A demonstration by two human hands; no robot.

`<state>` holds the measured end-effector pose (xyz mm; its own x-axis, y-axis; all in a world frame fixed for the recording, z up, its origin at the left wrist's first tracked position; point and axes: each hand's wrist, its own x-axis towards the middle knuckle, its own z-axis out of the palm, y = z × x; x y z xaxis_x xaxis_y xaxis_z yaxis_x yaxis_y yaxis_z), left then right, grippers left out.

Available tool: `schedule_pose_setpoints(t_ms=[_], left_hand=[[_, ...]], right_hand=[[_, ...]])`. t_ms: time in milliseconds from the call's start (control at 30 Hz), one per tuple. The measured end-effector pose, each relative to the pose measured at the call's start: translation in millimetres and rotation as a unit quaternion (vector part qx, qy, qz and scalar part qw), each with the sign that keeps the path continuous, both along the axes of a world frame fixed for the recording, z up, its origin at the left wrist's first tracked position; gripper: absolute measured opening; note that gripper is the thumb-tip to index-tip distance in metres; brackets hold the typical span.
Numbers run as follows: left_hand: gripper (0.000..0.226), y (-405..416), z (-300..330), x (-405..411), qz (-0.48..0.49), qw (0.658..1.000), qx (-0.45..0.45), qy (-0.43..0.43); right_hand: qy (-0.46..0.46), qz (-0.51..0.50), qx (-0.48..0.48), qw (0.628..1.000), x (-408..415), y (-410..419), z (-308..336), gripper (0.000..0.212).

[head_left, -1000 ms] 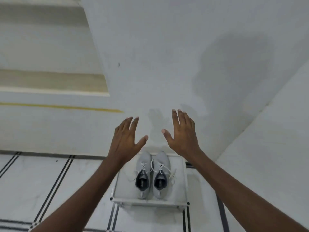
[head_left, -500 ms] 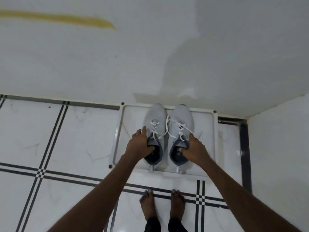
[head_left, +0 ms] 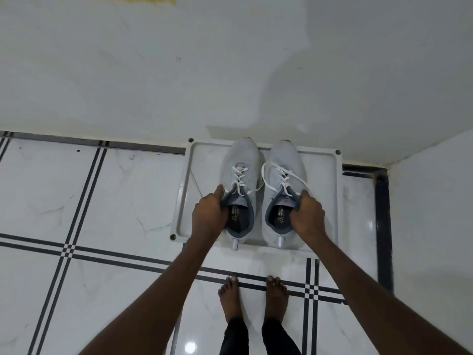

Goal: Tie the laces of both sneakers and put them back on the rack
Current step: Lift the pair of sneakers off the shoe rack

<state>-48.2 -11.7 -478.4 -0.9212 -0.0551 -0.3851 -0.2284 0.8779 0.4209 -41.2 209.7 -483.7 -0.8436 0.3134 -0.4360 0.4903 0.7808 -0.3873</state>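
Two light grey sneakers with white laces stand side by side, toes to the wall, on the top of a white rack (head_left: pixel 323 190). The left sneaker (head_left: pixel 240 162) has short loose laces. The right sneaker (head_left: pixel 284 160) has long untied laces looping out over its sides. My left hand (head_left: pixel 209 213) grips the left sneaker's collar at its outer side, fingers inside the opening. My right hand (head_left: pixel 307 216) grips the right sneaker's collar the same way. Both heels hang slightly over the rack's near edge.
The rack sits in a corner, with a white wall (head_left: pixel 230 73) behind it and another wall (head_left: pixel 435 201) to the right. My bare feet (head_left: pixel 253 298) stand on the white tiled floor (head_left: pixel 102 201) with black lines, just in front of the rack.
A second ago my hands were raised, open, above the rack. They came down and closed on the sneakers' collars. The view has tilted down and moved closer, and the sneakers have parted slightly.
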Motion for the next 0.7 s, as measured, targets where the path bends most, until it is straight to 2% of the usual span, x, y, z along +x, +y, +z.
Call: schedule_pose_setpoints(t_ms=[200,433,567,700], left_hand=[[0.06,-18,57,42,0.019,0.997,0.028,0.065],[0.059,-53,110,142,0.007,0.989,0.071,0.129],[0.058,-77,110,212,0.003,0.987,0.099,0.129],[0.058,-95,77,276,0.004,0.99,0.1,0.099]], right_hand=[[0.065,0.009,0.003,0.998,43,-2,57,0.022],[0.139,0.001,0.004,0.99,149,-21,116,0.019],[0.142,-0.01,0.004,0.99,228,-38,120,0.02],[0.102,-0.025,0.001,0.995,296,-54,85,0.022]])
